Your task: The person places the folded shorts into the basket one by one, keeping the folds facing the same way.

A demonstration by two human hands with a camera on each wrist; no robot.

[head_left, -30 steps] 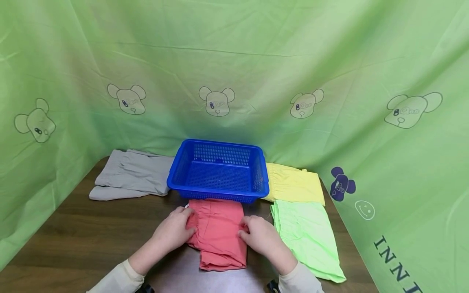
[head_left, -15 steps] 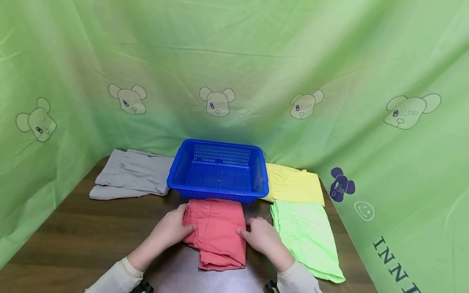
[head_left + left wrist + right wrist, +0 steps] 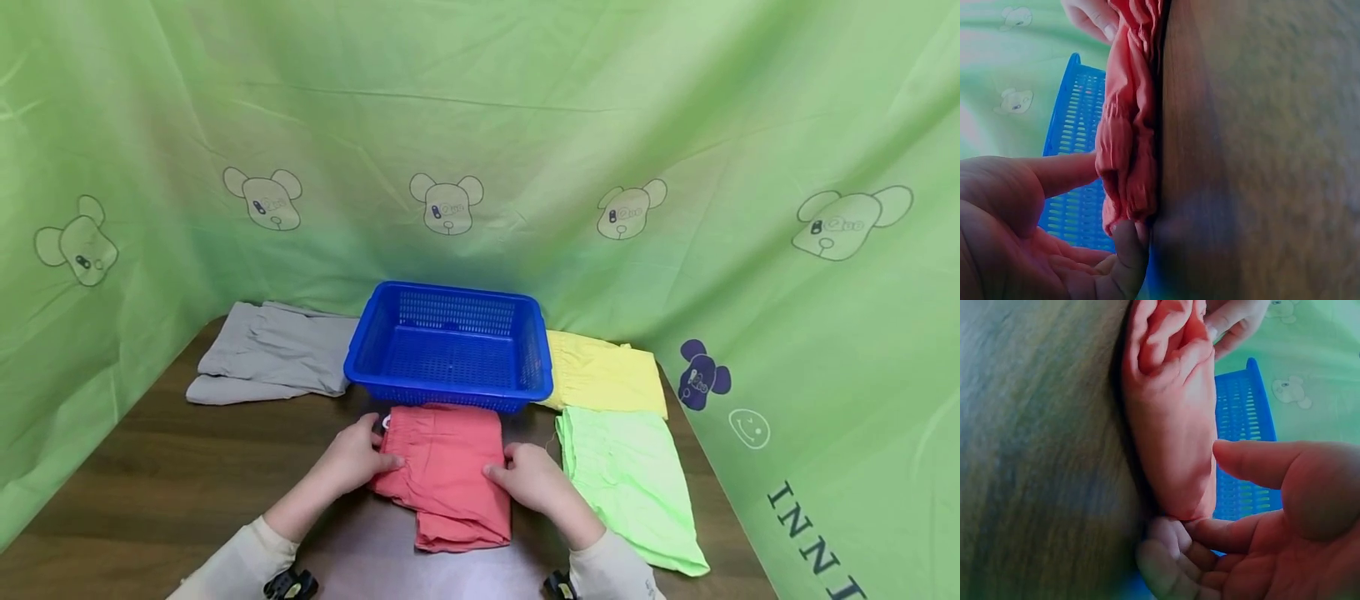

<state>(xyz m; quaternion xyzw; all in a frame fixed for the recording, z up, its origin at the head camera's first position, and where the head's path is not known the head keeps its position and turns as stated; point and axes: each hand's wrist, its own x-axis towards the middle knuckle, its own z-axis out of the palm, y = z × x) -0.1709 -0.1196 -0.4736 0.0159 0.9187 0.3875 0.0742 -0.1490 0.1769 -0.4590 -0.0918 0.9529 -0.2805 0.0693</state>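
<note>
Blue basket, mesh floor visible, left grip and right grip pinching red cloth outside

The head view looks forward and down from above the fingers; close, sideways wrist views both catch cloth and basket.

You face creased green fabric walls, printed with cartoon heads, around a brown wood-grain table catching light.
</note>
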